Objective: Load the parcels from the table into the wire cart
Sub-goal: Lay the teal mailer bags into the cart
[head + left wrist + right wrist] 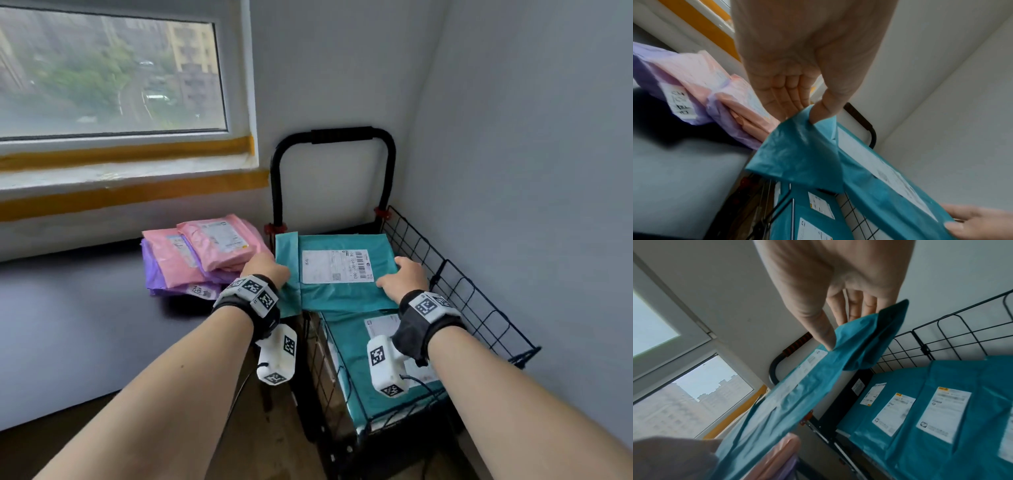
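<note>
A flat teal parcel with a white label hangs level above the black wire cart. My left hand pinches its left edge, thumb on top, fingers underneath; the left wrist view shows the thumb pressing the teal flap. At the right edge my right hand pinches the parcel the same way. Several teal parcels with labels lie stacked inside the cart. Pink and purple parcels are piled on the dark table.
The cart stands in the room's corner, its black handle against the back wall and its right mesh side close to the right wall. A window with orange tape below it runs behind the table. Wooden floor shows under my arms.
</note>
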{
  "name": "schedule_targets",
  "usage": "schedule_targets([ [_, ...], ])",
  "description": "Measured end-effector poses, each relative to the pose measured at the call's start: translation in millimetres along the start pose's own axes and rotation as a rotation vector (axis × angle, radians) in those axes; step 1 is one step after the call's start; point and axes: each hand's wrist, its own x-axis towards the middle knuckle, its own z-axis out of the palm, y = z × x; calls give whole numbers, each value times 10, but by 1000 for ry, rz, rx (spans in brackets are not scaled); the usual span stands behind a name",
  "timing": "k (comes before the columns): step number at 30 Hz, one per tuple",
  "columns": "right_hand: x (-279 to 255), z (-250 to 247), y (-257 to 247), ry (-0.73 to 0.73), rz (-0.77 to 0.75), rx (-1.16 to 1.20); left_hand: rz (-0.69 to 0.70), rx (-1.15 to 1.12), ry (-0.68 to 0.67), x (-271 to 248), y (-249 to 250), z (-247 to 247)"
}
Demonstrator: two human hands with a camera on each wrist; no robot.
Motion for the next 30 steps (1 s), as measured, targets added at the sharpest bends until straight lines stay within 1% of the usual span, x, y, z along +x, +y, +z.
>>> schedule_targets([
  [5, 415, -162, 309, -36, -4, 17, -1, 47, -8, 182, 337, 418],
  [10, 931, -227, 424, -88, -8, 60, -9, 55, -27, 609, 635, 748],
  [15, 1507, -339, 396, -113, 1, 14, -31, 46, -63, 1099, 924, 1019],
  [19, 2063, -414, 262, -105, -5, 20, -47, 6, -46, 1461, 1184, 1122],
  [25, 2736, -114, 244, -206, -14, 34, -132, 0, -4, 1900, 1275, 1257],
  [30, 3211, 177, 393, -306, -50, -62, -196, -5, 22, 2194, 1177, 1507],
])
